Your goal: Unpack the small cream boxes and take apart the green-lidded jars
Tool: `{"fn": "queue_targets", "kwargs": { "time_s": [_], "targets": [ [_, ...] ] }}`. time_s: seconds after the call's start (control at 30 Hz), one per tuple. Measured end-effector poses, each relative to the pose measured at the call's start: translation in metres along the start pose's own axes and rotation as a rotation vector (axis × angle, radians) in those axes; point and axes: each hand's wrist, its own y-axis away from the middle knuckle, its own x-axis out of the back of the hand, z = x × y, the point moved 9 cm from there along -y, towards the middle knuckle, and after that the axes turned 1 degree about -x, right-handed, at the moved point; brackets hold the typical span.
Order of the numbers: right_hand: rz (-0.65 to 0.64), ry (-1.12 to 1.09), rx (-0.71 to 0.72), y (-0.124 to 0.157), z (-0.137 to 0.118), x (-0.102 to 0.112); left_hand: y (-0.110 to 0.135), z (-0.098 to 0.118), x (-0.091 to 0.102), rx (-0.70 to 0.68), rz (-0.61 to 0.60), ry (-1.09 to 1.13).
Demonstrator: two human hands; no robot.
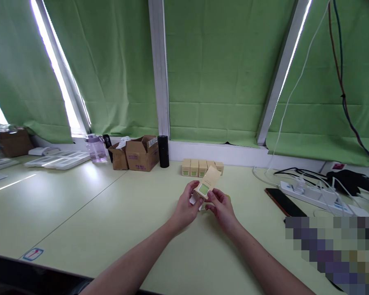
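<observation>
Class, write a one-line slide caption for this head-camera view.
Left hand and right hand hold a small tan carton over the table.

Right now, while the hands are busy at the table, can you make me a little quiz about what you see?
1. True or false: the left hand and the right hand both hold the small tan box.
2. Which stands just to the right of the open cardboard box? A. a black cylinder B. a red cup C. a plant
3. Fill in: the label on the held box is coloured ____.
Key: 1 true; 2 A; 3 green.
</observation>
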Motion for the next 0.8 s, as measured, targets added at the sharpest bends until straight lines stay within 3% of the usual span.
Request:
{"fn": "queue_targets", "kwargs": {
  "time_s": [0.43, 0.63, 0.8],
  "targets": [
    [0.033, -0.043, -0.002, 0.0, 0.001, 0.003, 0.003, 0.012, 0.007, -0.047, 0.065, -0.199],
    [0.048, -0.082, -0.022, 0.0, 0.001, 0.005, 0.002, 0.015, 0.005, -0.072, 0.034, -0.204],
    [0.039, -0.113, -0.045, 0.0, 0.003, 0.002, 0.002, 0.015, 0.012, -0.099, 0.092, -0.283]
  ]
}}
